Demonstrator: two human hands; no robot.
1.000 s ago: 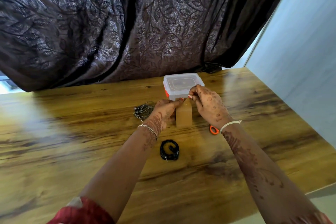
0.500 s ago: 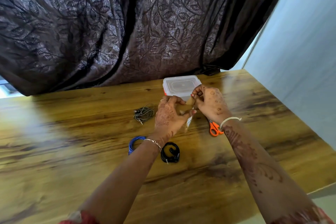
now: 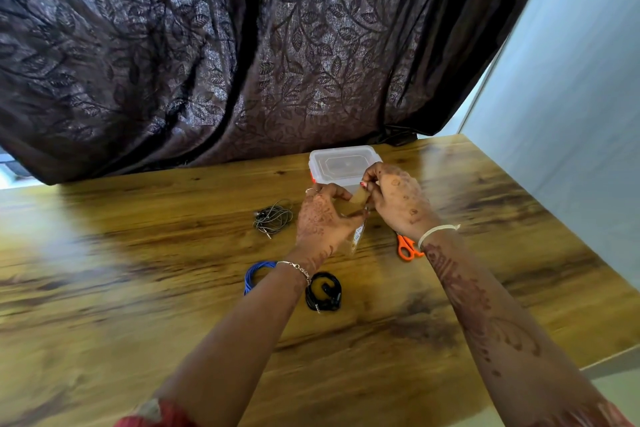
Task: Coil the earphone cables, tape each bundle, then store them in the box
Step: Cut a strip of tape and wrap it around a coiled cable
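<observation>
My left hand (image 3: 322, 218) grips a roll of brown tape (image 3: 358, 236), seen edge-on just above the table. My right hand (image 3: 398, 199) pinches the free tape end (image 3: 360, 198) pulled up from the roll. A black earphone coil (image 3: 323, 291) lies near my left wrist. A blue coil (image 3: 254, 276) sits beside it, partly hidden by my forearm. Left of my hands lies a loose grey earphone bundle (image 3: 273, 218). Behind my hands stands the clear plastic box (image 3: 341, 165) with its lid on.
Orange-handled scissors (image 3: 407, 248) lie under my right wrist. A dark leaf-patterned curtain (image 3: 277, 62) hangs along the far edge of the wooden table (image 3: 138, 288). A pale wall (image 3: 571, 114) borders the table's right side.
The tape roll turned from flat-on to edge-on in my left hand. My left arm shifted right, uncovering the blue coil. My right hand keeps the tape end.
</observation>
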